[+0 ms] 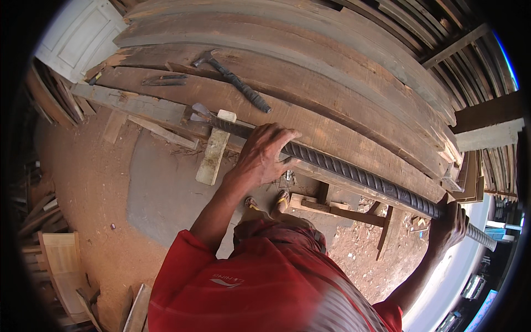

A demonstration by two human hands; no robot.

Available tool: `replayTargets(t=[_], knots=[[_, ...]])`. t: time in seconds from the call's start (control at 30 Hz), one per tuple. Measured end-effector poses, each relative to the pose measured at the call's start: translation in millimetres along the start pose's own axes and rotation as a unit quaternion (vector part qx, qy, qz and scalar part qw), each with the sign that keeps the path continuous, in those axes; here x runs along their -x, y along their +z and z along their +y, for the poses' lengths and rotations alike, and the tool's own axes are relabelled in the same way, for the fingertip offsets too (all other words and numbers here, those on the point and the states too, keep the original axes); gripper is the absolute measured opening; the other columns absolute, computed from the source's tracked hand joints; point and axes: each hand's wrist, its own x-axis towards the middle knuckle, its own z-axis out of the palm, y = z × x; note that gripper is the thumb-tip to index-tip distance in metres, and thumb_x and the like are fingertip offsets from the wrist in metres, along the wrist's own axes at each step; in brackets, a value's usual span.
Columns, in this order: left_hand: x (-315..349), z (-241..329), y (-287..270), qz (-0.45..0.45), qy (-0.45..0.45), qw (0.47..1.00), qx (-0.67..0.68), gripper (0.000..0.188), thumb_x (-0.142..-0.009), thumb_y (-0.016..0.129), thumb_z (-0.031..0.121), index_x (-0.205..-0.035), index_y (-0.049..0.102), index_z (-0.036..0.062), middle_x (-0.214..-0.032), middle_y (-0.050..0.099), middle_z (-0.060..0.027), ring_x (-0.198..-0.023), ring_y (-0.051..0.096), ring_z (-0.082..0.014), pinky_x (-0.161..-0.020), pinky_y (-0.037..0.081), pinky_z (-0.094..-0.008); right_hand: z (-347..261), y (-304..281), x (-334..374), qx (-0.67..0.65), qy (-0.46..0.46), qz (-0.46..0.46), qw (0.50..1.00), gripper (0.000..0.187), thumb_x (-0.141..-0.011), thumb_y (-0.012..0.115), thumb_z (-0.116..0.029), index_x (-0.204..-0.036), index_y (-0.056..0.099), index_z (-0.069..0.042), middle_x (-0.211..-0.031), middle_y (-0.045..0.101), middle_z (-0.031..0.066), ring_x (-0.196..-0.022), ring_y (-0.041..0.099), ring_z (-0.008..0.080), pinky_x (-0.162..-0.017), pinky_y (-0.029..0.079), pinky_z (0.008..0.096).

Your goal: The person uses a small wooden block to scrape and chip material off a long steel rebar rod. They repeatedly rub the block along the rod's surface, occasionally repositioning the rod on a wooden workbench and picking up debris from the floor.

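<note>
A long pry bar (359, 178) of dark ribbed steel slants across the timber from upper left to lower right. Its flattened, forked claw end lies at the near plank's edge, by a narrow pale wood block (211, 160) that sits under the bar. My left hand (264, 154) is closed on the bar a short way from the claw. Farther down, close to the other end, my right hand (449, 226) wraps round it. Beyond the bar, a claw hammer (235, 82) with a dark wrapped handle rests on the planks, with dark pincers (165, 80) to its left.
Thick wooden planks (332, 83) fill the far side. Beneath the near edge stand wooden supports (348, 213). A white panelled door (80, 39) leans at upper left. Scrap wood (58, 249) lies on the left, and more boards (420, 33) are stacked at upper right.
</note>
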Motion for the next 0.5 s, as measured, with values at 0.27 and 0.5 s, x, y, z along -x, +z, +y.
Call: replayTargets(t=[0.27, 0.5], knots=[[111, -60, -60, 0.046, -0.467, 0.875, -0.118, 0.074, -0.078, 0.081, 0.042, -0.130, 0.049, -0.0005, -0.131, 0.057, -0.0237, -0.122, 0.055, -0.0408, -0.104, 0.043, -0.0476, -4, 0, -2, 0.001, -0.008, 0.028, 1.000, 0.036, -0.094, 0.068, -0.023, -0.067, 0.047, -0.009, -0.063, 0.049, 0.0094, -0.060, 0.054, 0.0298, -0.059, 0.041, 0.0418], [114, -93, -45, -0.053, -0.438, 0.896, 0.050, 0.053, -0.086, 0.074, 0.032, -0.126, 0.056, 0.0012, -0.110, 0.068, -0.0183, -0.105, 0.067, -0.0306, -0.092, 0.051, -0.0408, 26, -36, -31, 0.010, -0.072, -0.004, 0.997, 0.028, -0.091, 0.072, -0.022, -0.072, 0.057, -0.009, -0.062, 0.054, 0.0110, -0.054, 0.053, 0.0311, -0.053, 0.041, 0.0429]])
